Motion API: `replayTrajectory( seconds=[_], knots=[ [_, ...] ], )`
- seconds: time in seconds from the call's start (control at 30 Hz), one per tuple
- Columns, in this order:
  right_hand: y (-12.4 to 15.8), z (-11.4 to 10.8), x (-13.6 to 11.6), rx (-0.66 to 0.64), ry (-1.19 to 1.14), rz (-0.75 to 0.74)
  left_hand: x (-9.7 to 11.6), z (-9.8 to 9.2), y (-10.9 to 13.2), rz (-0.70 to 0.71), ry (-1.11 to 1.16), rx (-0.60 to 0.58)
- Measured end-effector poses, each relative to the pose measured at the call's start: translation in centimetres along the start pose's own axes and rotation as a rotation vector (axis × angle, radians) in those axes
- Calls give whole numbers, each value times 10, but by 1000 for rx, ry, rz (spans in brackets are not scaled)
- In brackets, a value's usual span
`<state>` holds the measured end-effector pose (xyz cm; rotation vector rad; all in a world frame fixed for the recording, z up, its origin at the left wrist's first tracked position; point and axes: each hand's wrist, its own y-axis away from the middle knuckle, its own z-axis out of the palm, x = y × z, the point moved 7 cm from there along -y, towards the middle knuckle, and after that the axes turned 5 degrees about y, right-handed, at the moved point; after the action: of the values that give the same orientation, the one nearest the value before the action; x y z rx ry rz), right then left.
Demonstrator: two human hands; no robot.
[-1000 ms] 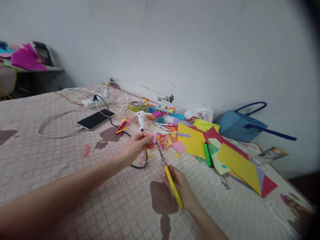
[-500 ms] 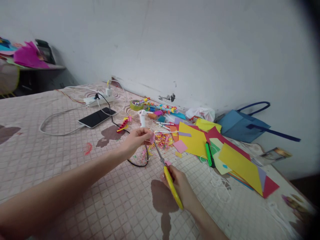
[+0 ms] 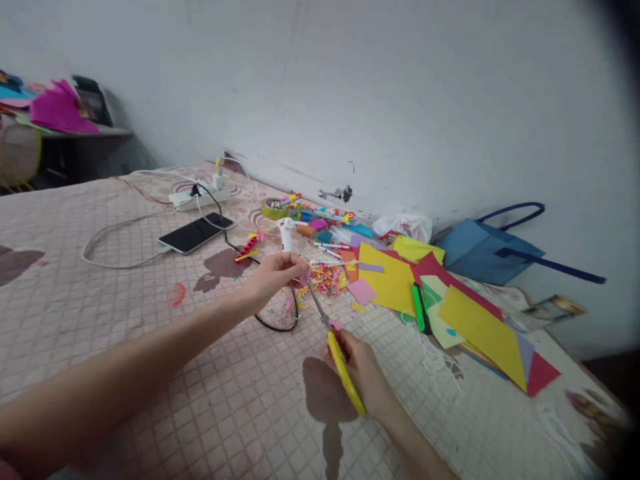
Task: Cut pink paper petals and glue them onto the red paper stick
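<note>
My left hand (image 3: 280, 275) pinches a small piece of pink paper (image 3: 305, 275) between thumb and fingertips. My right hand (image 3: 361, 368) is closed round the yellow handles of a pair of scissors (image 3: 346, 373). The blades point away from me, and their tips touch or nearly touch the pink paper. Another bit of pink paper (image 3: 336, 325) shows beside the right fingers; what keeps it there is hidden. Just beyond the hands lies a heap of tiny paper snippets (image 3: 327, 281), with a white glue gun (image 3: 286, 233) standing behind it.
Yellow paper sheets (image 3: 385, 277), a green cutter (image 3: 420, 308) and white string (image 3: 440, 367) lie to the right, near a blue bag (image 3: 487, 250). At the left are a phone (image 3: 195, 233) on its cable and a power strip (image 3: 200, 198). A black cord (image 3: 275, 328) loops near my left hand.
The view has shifted very slightly. Both hands, the scissors and the pink paper stay almost where they were.
</note>
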<state>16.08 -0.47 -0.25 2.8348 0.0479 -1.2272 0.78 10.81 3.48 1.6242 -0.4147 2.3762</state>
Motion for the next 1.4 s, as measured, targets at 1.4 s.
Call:
replayTrajectory(
  seconds=[1.4],
  knots=[
    [-4, 0, 9, 95, -109, -8, -18, 7, 2, -130, 175, -72]
  ],
)
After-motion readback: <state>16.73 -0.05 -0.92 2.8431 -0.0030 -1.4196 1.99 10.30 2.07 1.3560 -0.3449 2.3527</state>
